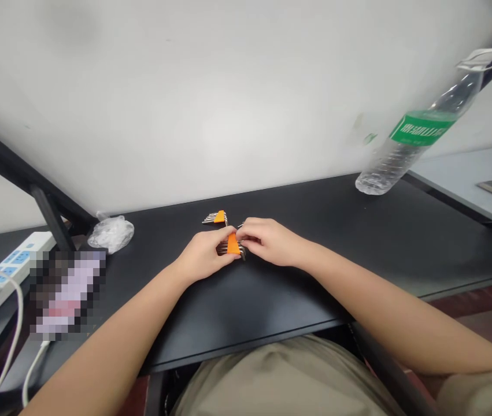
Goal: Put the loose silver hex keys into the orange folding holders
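My left hand [204, 254] is closed around an orange hex key holder [233, 244], with thumb and fingers on its two ends. Several metal hex keys [223, 249] run through this holder, their bent ends to the right. Pressed close against those bent ends, my right hand [269, 241] is pinched on a hex key, mostly hidden by the fingers; a short metal tip [240, 225] pokes out above them. Just behind my hands lies a second orange holder [219, 216] with several hex keys in it.
A clear bottle with a green label [423, 128] stands at the back right of the black table [315, 202]. Crumpled clear plastic [111, 233] lies at the back left. Further left are a pixelated phone-like device [67, 294], a white cable [33, 367] and a power strip [22, 254].
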`<state>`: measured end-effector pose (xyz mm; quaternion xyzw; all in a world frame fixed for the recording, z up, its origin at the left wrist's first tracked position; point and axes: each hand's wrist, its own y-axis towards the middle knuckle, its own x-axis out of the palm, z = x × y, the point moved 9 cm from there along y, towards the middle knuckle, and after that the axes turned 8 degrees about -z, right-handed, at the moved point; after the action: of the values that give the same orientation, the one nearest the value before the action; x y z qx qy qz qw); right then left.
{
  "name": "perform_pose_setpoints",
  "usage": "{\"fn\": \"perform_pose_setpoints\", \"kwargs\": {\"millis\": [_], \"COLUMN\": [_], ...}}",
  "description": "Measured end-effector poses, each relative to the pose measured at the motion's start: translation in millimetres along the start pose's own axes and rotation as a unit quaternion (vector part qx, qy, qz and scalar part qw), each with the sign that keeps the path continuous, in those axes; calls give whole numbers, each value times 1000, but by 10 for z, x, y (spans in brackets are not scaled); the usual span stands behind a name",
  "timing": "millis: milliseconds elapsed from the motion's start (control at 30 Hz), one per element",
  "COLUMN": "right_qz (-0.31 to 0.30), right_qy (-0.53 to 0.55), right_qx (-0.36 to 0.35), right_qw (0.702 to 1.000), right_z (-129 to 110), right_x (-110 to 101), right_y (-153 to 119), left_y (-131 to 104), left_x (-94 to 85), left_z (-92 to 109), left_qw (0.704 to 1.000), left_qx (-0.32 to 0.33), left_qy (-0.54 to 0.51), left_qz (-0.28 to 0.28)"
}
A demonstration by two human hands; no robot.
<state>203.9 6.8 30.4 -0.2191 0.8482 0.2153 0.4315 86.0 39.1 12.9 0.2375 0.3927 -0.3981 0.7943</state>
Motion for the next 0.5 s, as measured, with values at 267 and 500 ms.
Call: {"fn": "perform_pose_setpoints", "kwargs": {"millis": [267, 500], "right_qz": [-23, -151], "right_qy": [62, 222], "right_qx": [47, -113], "right_qw": [997, 957], "right_z": [55, -1055], "right_x": [43, -284], "right_y": [1, -366], "left_y": [-1, 3], "left_x": [-19, 10], "left_z": [-30, -126], "left_qw": [1000, 1000], "left_qx": [4, -19], "left_qy": [-13, -5], "left_qz": [12, 3]}}
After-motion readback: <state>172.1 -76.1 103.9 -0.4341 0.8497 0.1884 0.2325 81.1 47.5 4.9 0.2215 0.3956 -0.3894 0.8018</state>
